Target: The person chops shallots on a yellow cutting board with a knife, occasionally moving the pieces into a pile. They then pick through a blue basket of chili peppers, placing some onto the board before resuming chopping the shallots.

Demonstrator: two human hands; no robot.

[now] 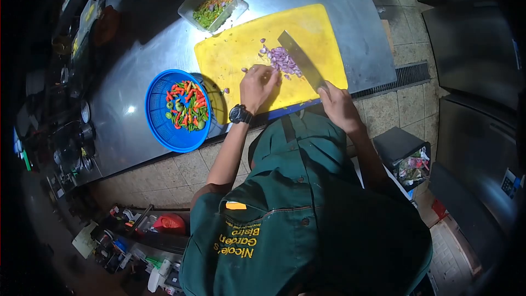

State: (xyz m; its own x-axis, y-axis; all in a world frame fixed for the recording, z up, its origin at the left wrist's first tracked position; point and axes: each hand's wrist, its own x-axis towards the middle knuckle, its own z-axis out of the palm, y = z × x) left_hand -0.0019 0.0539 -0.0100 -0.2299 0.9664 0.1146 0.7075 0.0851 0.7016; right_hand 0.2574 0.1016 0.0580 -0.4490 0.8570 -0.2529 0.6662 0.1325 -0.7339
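Observation:
My right hand [338, 108] is wrapped round the handle of a cleaver [301, 61]. Its broad blade stands beside a pile of sliced shallots [282, 60] on a yellow cutting board [312, 27]. Just left of the pile, my left hand [257, 85] is low over the board, fingers loosely bent and thumb apart, with nothing visible in it. A black watch [240, 113] is on that wrist. Small shallot pieces lie near the left fingers and toward the board's left edge.
Left of the board, a blue plastic basket [152, 111] holds red and green chilies. Behind it stands a clear container [189, 10] of chopped vegetables. All rest on a steel table [123, 112]. A dark bin [402, 145] stands on the tiled floor at right.

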